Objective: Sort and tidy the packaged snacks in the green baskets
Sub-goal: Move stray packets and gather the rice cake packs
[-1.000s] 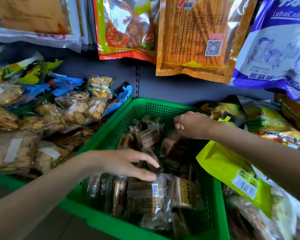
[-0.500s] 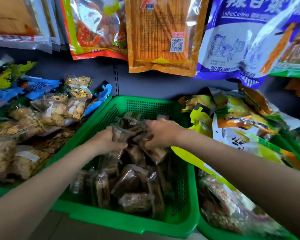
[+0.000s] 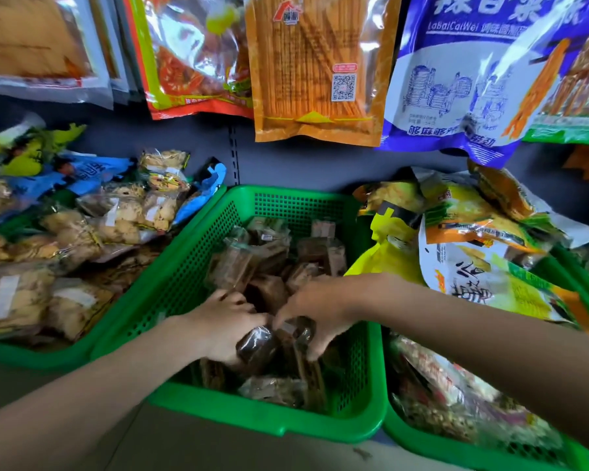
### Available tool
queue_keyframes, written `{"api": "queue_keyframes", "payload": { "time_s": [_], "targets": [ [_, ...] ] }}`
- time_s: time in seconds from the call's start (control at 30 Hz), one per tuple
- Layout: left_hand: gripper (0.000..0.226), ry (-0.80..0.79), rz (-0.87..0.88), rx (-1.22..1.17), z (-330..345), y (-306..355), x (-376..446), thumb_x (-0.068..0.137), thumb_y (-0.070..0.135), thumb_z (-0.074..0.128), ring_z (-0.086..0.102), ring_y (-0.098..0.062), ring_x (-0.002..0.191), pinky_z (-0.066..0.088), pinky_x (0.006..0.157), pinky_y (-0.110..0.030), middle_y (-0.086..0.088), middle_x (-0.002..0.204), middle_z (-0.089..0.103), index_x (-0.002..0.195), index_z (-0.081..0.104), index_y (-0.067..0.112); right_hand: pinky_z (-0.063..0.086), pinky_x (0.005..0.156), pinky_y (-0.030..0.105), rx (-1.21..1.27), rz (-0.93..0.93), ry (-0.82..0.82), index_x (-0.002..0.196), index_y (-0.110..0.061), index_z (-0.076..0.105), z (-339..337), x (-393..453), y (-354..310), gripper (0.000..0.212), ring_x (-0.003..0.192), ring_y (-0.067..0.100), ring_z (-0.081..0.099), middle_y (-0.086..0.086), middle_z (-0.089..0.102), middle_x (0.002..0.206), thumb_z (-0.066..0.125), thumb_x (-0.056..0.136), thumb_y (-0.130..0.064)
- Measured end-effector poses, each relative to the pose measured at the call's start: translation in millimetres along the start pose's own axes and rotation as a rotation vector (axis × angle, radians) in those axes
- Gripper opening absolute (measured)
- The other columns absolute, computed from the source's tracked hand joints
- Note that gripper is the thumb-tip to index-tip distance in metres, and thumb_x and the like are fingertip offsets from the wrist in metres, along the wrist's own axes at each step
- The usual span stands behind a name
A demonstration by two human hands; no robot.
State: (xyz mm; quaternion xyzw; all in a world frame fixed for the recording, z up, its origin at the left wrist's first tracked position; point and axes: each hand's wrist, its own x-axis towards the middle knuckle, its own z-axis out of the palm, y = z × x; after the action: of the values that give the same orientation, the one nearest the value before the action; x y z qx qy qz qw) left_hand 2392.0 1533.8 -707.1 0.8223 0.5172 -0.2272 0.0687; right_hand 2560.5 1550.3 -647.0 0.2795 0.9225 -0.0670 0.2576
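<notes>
The middle green basket [image 3: 269,419] holds several small clear packets of brown snacks [image 3: 238,266], piled loosely. Both hands are inside it near the front. My left hand [image 3: 225,321] grips a dark brown packet [image 3: 257,346] from the left. My right hand [image 3: 317,307] curls over the neighbouring packets [image 3: 296,329] from the right, its fingers pinching them. The two hands almost touch. More packets [image 3: 272,390] lie below them at the basket's front wall.
A left green basket [image 3: 31,358] is heaped with pale biscuit packs [image 3: 123,215]. A right green basket [image 3: 456,450] holds yellow and white bags [image 3: 483,277]. Large snack bags [image 3: 313,69] hang on the grey back wall above. The grey shelf edge [image 3: 218,450] runs below.
Both hands have drawn back from the basket's middle to its front and come together on the brown packets. The view has shifted slightly.
</notes>
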Motion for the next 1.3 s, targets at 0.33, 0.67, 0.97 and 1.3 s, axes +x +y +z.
{"api": "queue_keyframes", "payload": {
  "time_s": [0.33, 0.67, 0.97, 1.3],
  "targets": [
    [0.049, 0.440, -0.274, -0.256, -24, -27, -9, 0.080, 0.048, 0.065, 0.044, -0.024, 0.109, 0.031, 0.089, -0.037, 0.002, 0.120, 0.057, 0.115, 0.041, 0.025, 0.045, 0.073, 0.029, -0.118, -0.010, 0.177, 0.098, -0.013, 0.070, 5, 16, 4, 0.019, 0.097, 0.028, 0.060, 0.010, 0.069, 0.097, 0.065, 0.081, -0.021],
    [0.051, 0.487, -0.344, -0.357, -19, -31, 7, 0.084, 0.048, 0.060, 0.035, -0.027, 0.117, 0.042, 0.091, -0.040, -0.003, 0.119, 0.052, 0.122, 0.042, 0.019, 0.045, 0.087, 0.037, -0.100, 0.657, 0.595, 0.116, -0.010, 0.056, -34, 17, 55, 0.027, 0.112, 0.035, 0.056, 0.014, 0.058, 0.120, 0.046, 0.091, -0.012],
    [0.044, 0.561, -0.435, -0.431, -18, -34, 4, 0.083, 0.041, 0.064, 0.035, -0.026, 0.117, 0.040, 0.090, -0.037, -0.004, 0.115, 0.050, 0.118, 0.045, 0.023, 0.045, 0.089, 0.038, 0.002, 0.338, 0.148, 0.127, -0.006, 0.050, 15, 42, -23, 0.038, 0.118, 0.032, 0.053, 0.013, 0.052, 0.130, 0.053, 0.092, -0.020],
    [0.044, 0.583, -0.528, -0.568, -16, -49, -10, 0.084, 0.048, 0.060, 0.043, -0.026, 0.111, 0.037, 0.076, -0.034, -0.004, 0.117, 0.056, 0.116, 0.044, 0.021, 0.043, 0.081, 0.029, 0.480, 0.370, 0.373, 0.121, -0.014, 0.047, 7, 35, -5, 0.056, 0.110, 0.028, 0.054, 0.011, 0.057, 0.116, 0.073, 0.073, -0.026]
  ]
}}
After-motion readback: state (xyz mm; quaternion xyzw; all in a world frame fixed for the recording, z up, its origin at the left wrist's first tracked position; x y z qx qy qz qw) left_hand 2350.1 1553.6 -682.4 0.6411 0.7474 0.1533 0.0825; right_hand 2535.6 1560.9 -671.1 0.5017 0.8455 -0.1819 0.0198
